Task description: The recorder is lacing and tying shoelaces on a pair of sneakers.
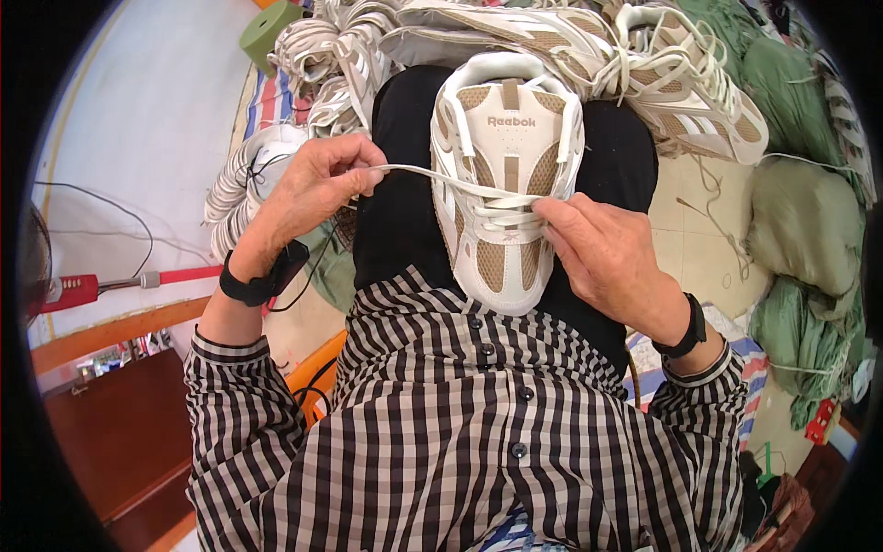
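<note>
A white and tan sneaker point(502, 285) rests on my lap between my thighs, its toe toward me. A flat white shoelace point(441, 177) crosses the lower eyelets in several rows. My left hand point(336, 175), out to the shoe's left, pinches the lace's end and draws it nearly straight. On the shoe's right edge, my right hand point(593, 244) has thumb and fingers closed on the lace by the eyelets. The tongue above the laced rows lies uncovered.
More sneakers point(685, 87) lie beyond my knees, with loose laces on them. Striped bundles point(235, 193) sit at the left. Green sacks point(800, 212) stand at the right. A red-handled tool point(74, 293) and a green roll point(269, 35) are at the left.
</note>
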Demonstrator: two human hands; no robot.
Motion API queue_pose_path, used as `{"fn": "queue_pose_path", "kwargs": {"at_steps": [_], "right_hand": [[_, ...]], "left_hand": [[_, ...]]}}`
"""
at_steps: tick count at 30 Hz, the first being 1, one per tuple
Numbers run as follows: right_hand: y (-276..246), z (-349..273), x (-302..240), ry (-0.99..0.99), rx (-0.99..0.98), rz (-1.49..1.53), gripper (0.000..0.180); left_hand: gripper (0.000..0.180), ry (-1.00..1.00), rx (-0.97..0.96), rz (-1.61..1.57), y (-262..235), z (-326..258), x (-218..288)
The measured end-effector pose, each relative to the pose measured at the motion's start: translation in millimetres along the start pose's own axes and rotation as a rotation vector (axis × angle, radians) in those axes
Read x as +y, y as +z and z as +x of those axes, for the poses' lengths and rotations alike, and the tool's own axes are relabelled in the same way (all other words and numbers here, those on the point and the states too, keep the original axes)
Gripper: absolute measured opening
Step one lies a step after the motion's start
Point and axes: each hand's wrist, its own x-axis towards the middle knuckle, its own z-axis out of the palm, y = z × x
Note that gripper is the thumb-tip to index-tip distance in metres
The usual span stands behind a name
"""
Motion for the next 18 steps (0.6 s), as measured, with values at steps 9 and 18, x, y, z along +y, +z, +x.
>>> {"fn": "queue_pose_path", "kwargs": {"at_steps": [9, 18], "right_hand": [[0, 21, 0, 0.078, -0.180, 0.151, 0.016], [3, 10, 9, -0.046, -0.074, 0.124, 0.017]], "left_hand": [[0.011, -0.127, -0.003, -0.036, 9, -9, 33], [0.004, -0.102, 0.111, 0.014, 29, -25, 53]]}}
